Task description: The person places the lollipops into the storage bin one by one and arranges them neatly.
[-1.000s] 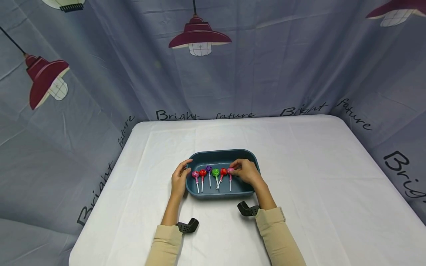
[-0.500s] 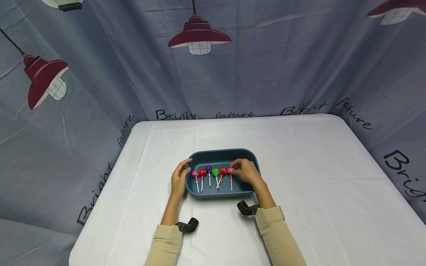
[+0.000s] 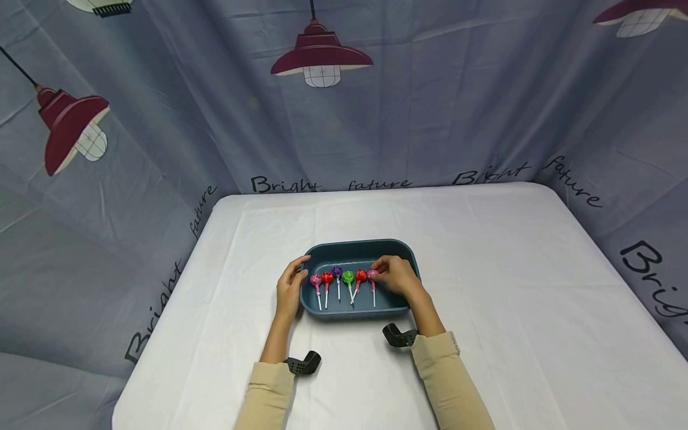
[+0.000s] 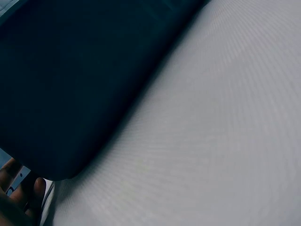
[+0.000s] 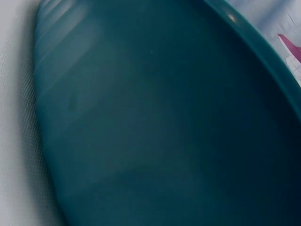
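Observation:
A dark teal tray sits in the middle of the white table, holding a row of several lollipops with their sticks pointing toward me. My left hand grips the tray's left rim, thumb on the edge. In the left wrist view my fingers show beside the tray's outer wall. My right hand is inside the tray on the right and pinches the head of the pink lollipop at the row's right end. The tray's wall fills the right wrist view, which also shows a pink wrapper tip.
The other lollipops run leftward: red, green, purple, red, pink. A white cloth covers the table, and grey printed curtains close it in on three sides. The table's left edge drops off near my left arm.

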{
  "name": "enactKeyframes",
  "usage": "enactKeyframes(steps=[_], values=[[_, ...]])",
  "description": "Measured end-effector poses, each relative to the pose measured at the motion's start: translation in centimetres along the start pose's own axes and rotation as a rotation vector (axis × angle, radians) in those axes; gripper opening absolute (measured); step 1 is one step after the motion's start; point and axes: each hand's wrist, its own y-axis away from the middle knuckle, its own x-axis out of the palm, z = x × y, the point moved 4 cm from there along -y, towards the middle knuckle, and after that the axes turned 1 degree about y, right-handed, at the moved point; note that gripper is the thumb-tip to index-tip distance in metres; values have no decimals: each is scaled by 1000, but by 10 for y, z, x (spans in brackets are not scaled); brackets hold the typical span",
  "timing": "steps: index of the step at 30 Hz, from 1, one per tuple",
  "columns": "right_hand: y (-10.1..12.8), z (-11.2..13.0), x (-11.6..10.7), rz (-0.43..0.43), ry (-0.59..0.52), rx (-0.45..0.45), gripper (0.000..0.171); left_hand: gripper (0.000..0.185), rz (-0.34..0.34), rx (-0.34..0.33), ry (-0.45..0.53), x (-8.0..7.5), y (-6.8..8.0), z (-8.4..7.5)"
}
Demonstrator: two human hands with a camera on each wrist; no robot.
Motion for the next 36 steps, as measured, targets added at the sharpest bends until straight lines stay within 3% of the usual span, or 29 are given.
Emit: enactKeyframes(steps=[36], values=[[2,3,-2,-35,20,-55,22,31,-8,-1,-7,0,0,-1]])
